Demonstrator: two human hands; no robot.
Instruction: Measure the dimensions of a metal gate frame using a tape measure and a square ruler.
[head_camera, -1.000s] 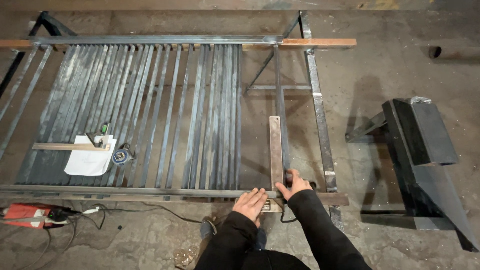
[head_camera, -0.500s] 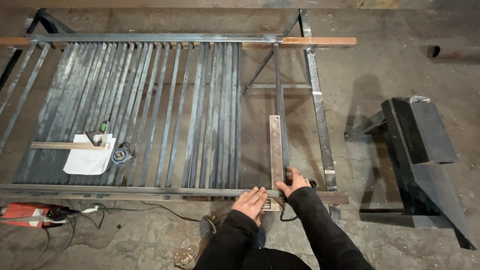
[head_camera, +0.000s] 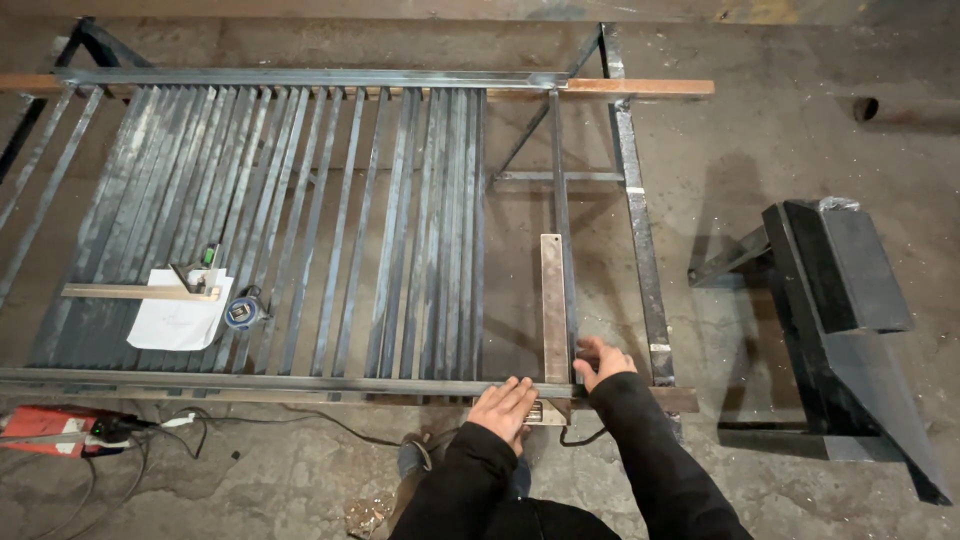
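I see the flat steel bar (head_camera: 552, 310) running straight away from my hands, left hand (head_camera: 503, 408) open flat at its near end, right hand (head_camera: 601, 361) open just beside it and nearer

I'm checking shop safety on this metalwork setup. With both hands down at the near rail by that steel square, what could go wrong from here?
1. Pinching: the right hand sits against the upright bar and the steel square, and the left hand presses on the near rail; a bar that slips could trap bare fingers.
2. Cuts: no gloves against raw steel edges.
3. Tripping: cables from the red machine trail across the floor near the feet.
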